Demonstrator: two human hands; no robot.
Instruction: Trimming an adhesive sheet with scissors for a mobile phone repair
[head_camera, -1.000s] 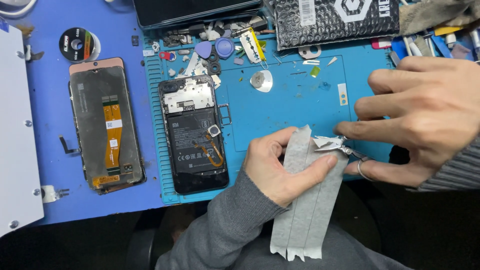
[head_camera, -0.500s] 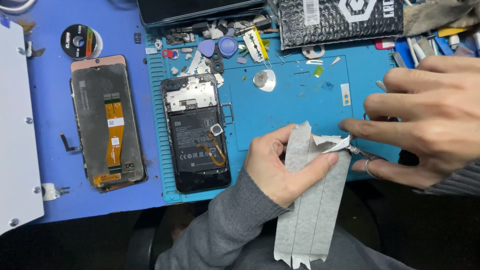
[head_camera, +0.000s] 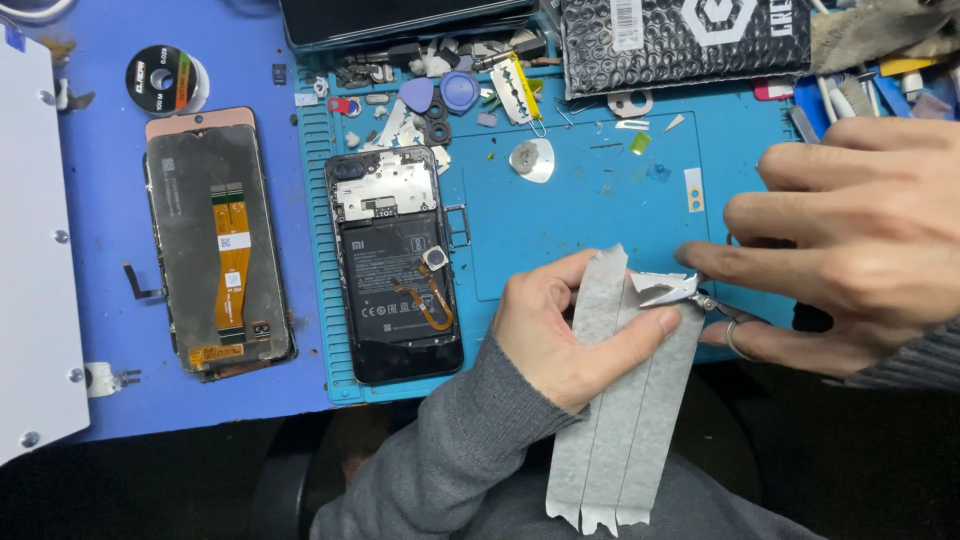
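My left hand (head_camera: 560, 330) pinches the upper part of a long grey strip of tape sheet (head_camera: 625, 420) that hangs down over the table's front edge. My right hand (head_camera: 860, 240) holds small metal scissors (head_camera: 680, 292) whose blades bite into the strip's top right corner. An opened phone (head_camera: 395, 265) with its back off, showing battery and orange flex cable, lies on the blue work mat (head_camera: 600, 200) just left of my left hand. A detached phone screen (head_camera: 215, 240) lies face down further left.
Picks, a blade, screws and small parts crowd the mat's far edge (head_camera: 450, 80). A black bubble pouch (head_camera: 680, 40) sits at the back right, a solder wire spool (head_camera: 165, 80) back left, and a white panel (head_camera: 30, 250) along the left edge.
The scissors have moved slightly further into the strip's top corner, and the view has shifted a little. Both hands keep their hold.
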